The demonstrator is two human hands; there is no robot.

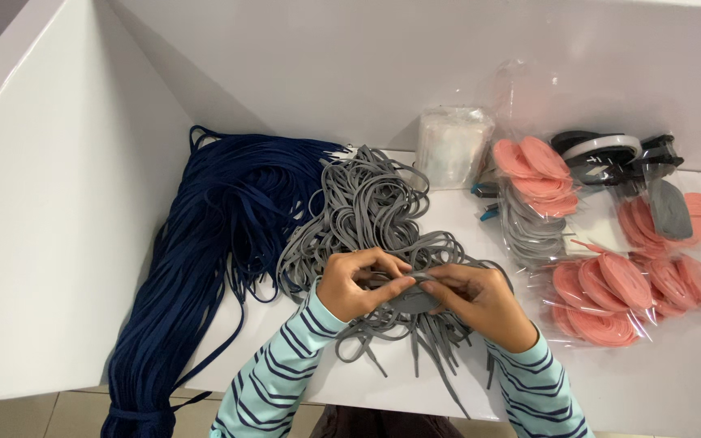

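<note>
Where both hands meet, grey laces [403, 285] lie.

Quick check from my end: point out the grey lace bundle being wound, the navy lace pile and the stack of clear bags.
grey lace bundle [414, 302], head view, on the wound coil between the two hands.
navy lace pile [221, 211], head view, on its thick middle.
stack of clear bags [450, 146], head view, on its front face.

Clear packets [602, 300] of, seemingly, pink laces, right.

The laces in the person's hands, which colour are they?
Grey, like the grey laces piled behind both hands, seen in the head view.
</note>
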